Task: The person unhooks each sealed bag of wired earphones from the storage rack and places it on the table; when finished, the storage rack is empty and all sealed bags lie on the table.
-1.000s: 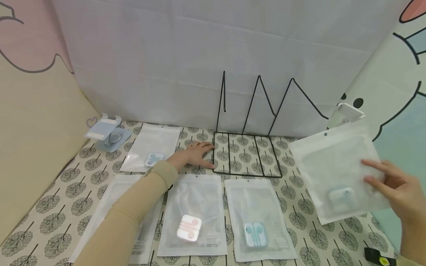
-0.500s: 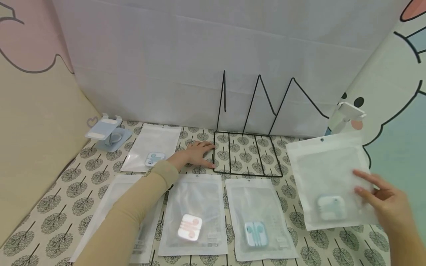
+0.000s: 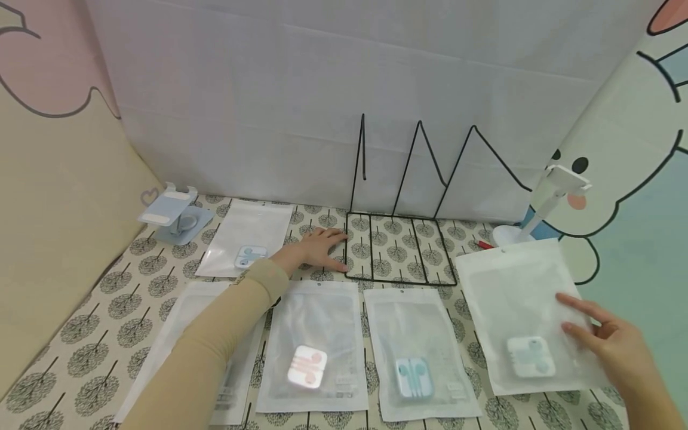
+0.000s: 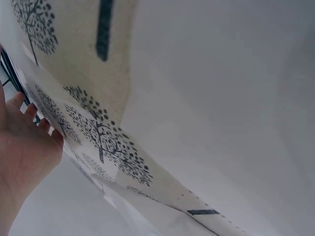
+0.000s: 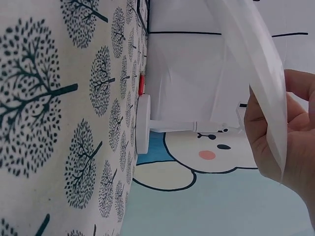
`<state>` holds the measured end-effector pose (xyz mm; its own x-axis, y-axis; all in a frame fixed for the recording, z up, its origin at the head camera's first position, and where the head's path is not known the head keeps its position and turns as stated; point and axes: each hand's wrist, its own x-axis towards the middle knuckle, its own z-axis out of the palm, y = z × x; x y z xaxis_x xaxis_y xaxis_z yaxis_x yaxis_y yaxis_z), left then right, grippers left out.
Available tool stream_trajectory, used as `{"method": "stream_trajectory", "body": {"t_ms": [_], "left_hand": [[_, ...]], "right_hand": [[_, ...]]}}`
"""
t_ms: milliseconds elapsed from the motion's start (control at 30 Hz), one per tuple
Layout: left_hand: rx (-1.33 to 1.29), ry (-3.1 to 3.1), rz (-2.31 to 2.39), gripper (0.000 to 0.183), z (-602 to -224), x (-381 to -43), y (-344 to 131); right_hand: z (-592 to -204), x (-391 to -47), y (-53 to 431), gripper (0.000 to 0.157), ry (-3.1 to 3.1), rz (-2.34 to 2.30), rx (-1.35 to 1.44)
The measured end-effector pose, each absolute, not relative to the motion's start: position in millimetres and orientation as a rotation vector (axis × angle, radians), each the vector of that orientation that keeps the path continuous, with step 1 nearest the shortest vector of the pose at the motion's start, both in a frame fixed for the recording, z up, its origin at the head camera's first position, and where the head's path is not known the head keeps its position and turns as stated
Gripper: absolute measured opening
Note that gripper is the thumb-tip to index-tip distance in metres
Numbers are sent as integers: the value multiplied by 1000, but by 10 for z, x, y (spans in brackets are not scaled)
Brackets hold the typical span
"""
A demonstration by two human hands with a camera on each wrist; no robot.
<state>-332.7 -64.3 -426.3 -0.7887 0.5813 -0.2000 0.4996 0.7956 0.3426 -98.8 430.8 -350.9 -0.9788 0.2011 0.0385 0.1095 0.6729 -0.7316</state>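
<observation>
My right hand point(image 3: 618, 340) pinches the right edge of a frosted white zip bag point(image 3: 516, 292) between thumb and fingers. Through the bag shows a square white earphone case point(image 3: 531, 357) with pale blue earphones. In the right wrist view this bag point(image 5: 268, 93) stands edge-on, raised above the tablecloth. My left hand point(image 3: 317, 249) rests on the table with spread fingers, touching the left side of a black wire rack point(image 3: 412, 280). The left wrist view shows the left hand point(image 4: 29, 147) with loosely bent fingers beside the dark wire.
Similar bags lie flat: one with pink earphones point(image 3: 307, 366), one with blue earphones point(image 3: 414, 378), one behind my left arm point(image 3: 252, 230), and one partly under that arm. A blue stand point(image 3: 174, 215) is back left; a white stand point(image 3: 543, 215) and red object point(image 3: 485, 245) are back right.
My right hand has carried the bag left and lower, toward the tablecloth, uncovering the white stand and the red object. The left hand stays put at the rack.
</observation>
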Motion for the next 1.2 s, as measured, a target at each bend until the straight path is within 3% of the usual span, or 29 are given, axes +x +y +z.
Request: {"method": "stream_trajectory", "body": {"t_ms": [267,667,1200], "left_hand": [[831,2692,390,95,-4265,-3326,-647],[842,2689,391,96,-4308,-3330,-644],[842,2698,393,96,-4251,-3308,-639]], "right_hand": [[-3593,-994,4371,55,-2992,986,-319],[-3697,-1064,4368,58,-3126,794,-155],[-3803,-1141,4540,56,-3072,764,321]]}}
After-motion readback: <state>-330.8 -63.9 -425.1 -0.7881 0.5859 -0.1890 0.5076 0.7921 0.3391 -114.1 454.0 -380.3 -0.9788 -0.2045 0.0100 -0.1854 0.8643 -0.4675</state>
